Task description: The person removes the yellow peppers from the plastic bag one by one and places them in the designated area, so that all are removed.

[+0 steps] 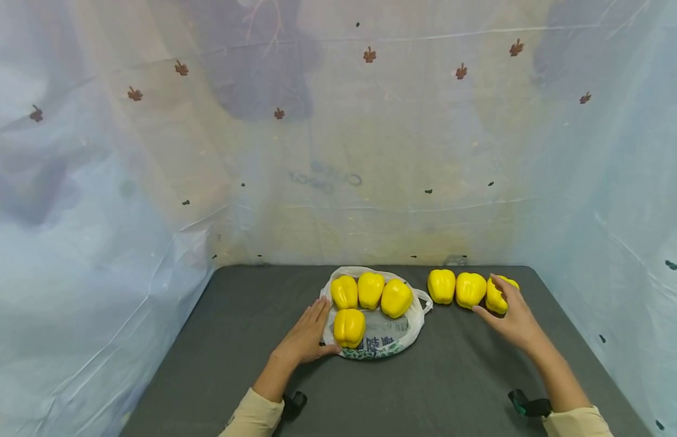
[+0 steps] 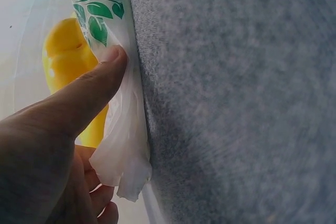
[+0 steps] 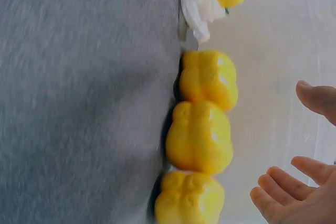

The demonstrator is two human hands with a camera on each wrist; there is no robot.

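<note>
right hand [image 1: 514, 323] wide by the end pepper [image 1: 494, 300], left hand [image 1: 304, 337] loosely spread against the bag [image 1: 417, 331]. pepper's probably light, firm, slick; i'd grab its fat sides.

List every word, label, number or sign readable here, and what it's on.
None is legible.
White plastic bag: large blue characters and smaller print, too blurred.
Backdrop sheet: faint lettering, apparently mirrored, too indistinct.
Left sleeve: dark mark, too small to tell.

L slv [image 1: 255, 416], R slv [image 1: 579, 423]: beige | L wrist gear [image 1: 297, 403]: blk | R gear [image 1: 531, 406]: blk/grn
</note>
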